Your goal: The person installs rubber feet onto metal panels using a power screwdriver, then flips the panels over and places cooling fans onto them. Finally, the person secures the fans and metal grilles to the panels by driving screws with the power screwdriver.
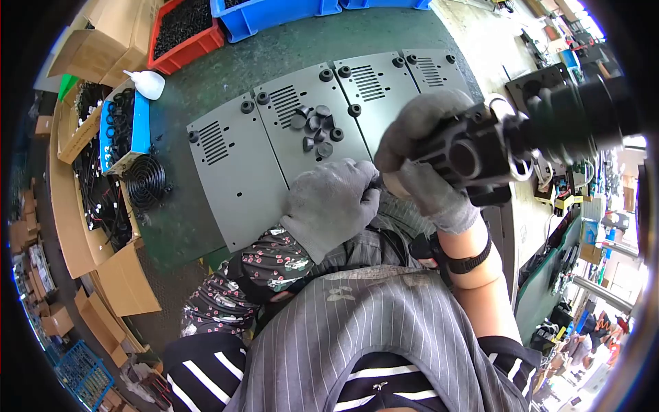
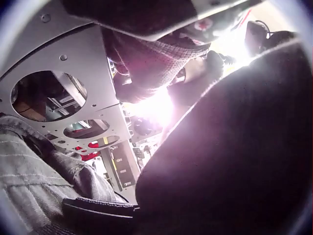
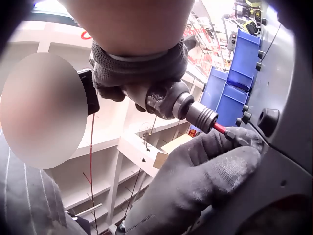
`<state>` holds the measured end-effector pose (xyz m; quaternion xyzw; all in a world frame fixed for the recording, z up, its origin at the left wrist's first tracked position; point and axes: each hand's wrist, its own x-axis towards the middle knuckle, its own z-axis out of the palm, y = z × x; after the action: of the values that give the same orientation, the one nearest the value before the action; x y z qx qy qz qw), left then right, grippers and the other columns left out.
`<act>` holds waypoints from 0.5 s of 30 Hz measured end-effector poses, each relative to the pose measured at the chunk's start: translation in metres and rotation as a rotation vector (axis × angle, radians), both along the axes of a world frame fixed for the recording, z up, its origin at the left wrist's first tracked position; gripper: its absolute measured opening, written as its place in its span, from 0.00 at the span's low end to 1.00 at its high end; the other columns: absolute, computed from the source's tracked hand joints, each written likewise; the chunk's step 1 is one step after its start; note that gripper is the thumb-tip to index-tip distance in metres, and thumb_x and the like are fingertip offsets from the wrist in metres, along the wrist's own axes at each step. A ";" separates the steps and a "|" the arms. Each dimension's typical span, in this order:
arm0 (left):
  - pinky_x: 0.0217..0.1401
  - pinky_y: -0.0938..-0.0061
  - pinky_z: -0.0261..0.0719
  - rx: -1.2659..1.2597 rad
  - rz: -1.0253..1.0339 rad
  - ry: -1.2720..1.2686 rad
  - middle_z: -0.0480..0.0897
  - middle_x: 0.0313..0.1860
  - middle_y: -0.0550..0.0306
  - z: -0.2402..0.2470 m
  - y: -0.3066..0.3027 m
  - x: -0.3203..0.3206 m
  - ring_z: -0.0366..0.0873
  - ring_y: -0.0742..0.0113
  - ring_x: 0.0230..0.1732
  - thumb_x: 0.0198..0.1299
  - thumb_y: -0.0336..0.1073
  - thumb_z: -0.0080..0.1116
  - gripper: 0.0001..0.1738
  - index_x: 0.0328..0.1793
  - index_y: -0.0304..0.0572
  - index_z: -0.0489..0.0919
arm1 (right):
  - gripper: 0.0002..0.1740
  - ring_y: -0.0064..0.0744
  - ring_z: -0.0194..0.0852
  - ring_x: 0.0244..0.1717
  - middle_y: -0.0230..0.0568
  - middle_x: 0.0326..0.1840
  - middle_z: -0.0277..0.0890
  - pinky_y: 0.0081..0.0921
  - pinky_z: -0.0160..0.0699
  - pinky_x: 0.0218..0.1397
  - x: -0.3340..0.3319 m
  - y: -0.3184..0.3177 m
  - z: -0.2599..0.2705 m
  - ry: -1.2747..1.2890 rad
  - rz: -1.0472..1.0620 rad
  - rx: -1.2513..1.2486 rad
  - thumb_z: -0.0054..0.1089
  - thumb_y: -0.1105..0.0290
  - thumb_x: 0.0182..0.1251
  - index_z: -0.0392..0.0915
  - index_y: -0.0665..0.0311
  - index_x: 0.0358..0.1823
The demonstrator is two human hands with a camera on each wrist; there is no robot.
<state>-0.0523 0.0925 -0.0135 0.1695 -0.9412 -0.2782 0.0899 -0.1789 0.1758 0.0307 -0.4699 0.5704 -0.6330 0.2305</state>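
Observation:
My gloved right hand (image 1: 425, 130) grips a power screwdriver (image 1: 467, 158) with a black body. In the right wrist view its ribbed metal chuck (image 3: 201, 116) carries a red-shafted driver bit (image 3: 220, 128). The gloved left hand (image 1: 329, 199) has its fingers curled at the near edge of a grey metal panel (image 1: 237, 165). Its thumb and fingers pinch round the bit's tip, close against the panel; whatever else they hold is hidden. Several slotted panels lie side by side, with black rubber feet (image 1: 247, 107) standing on them. Loose rubber feet (image 1: 314, 123) lie heaped beyond the left hand.
Across the green tabletop (image 1: 182, 199) stand a red bin (image 1: 213, 38) of small black parts and a blue bin (image 1: 274, 17). At the left are a blue box (image 1: 144, 130) of black rings, a white squeeze bottle (image 1: 147, 84), a round fan grille (image 1: 145, 182) and open cardboard boxes (image 1: 127, 281).

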 end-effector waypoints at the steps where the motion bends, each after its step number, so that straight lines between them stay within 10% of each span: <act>1: 0.34 0.64 0.79 -0.028 -0.022 -0.010 0.79 0.30 0.55 -0.003 -0.002 -0.001 0.80 0.59 0.33 0.54 0.42 0.56 0.12 0.41 0.45 0.77 | 0.21 0.28 0.72 0.30 0.34 0.32 0.66 0.22 0.73 0.27 0.002 0.000 0.001 0.128 -0.047 0.023 0.63 0.72 0.52 0.66 0.58 0.47; 2: 0.34 0.64 0.79 -0.059 -0.044 -0.019 0.78 0.30 0.53 -0.004 -0.004 -0.001 0.81 0.59 0.33 0.55 0.41 0.56 0.12 0.43 0.44 0.77 | 0.23 0.29 0.73 0.29 0.36 0.34 0.68 0.23 0.75 0.29 0.004 0.000 0.007 -0.262 0.093 0.002 0.62 0.72 0.52 0.66 0.58 0.49; 6: 0.29 0.72 0.77 0.452 0.126 0.079 0.78 0.31 0.55 0.019 -0.026 0.000 0.77 0.67 0.27 0.57 0.39 0.54 0.14 0.48 0.41 0.75 | 0.19 0.20 0.74 0.31 0.35 0.33 0.74 0.19 0.75 0.31 -0.001 -0.002 0.017 -0.258 0.069 -0.206 0.59 0.83 0.49 0.69 0.65 0.45; 8: 0.22 0.84 0.68 1.466 0.263 0.342 0.76 0.32 0.60 0.021 -0.048 0.006 0.68 0.78 0.22 0.63 0.36 0.48 0.15 0.52 0.37 0.72 | 0.20 0.24 0.75 0.32 0.37 0.37 0.73 0.20 0.76 0.30 -0.005 0.011 0.028 -0.423 0.147 -0.240 0.59 0.81 0.51 0.69 0.64 0.47; 11: 0.16 0.92 0.57 1.902 0.248 0.389 0.78 0.36 0.65 0.016 -0.072 0.014 0.57 0.85 0.19 0.66 0.36 0.47 0.16 0.57 0.37 0.70 | 0.19 0.33 0.76 0.33 0.39 0.36 0.70 0.26 0.80 0.31 -0.010 0.013 0.034 -0.375 0.089 -0.457 0.60 0.77 0.55 0.68 0.64 0.48; 15: 0.18 0.92 0.59 1.768 0.229 0.337 0.73 0.30 0.65 0.021 -0.060 0.014 0.58 0.85 0.19 0.70 0.38 0.43 0.16 0.55 0.35 0.71 | 0.22 0.34 0.69 0.34 0.39 0.37 0.65 0.31 0.72 0.36 -0.008 0.018 0.035 -0.453 0.074 -0.469 0.58 0.73 0.53 0.65 0.63 0.51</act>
<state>-0.0381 0.0328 0.0074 0.2261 -0.3361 -0.9098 0.0908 -0.1872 0.1938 0.0657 -0.3778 0.3260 -0.8267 0.2599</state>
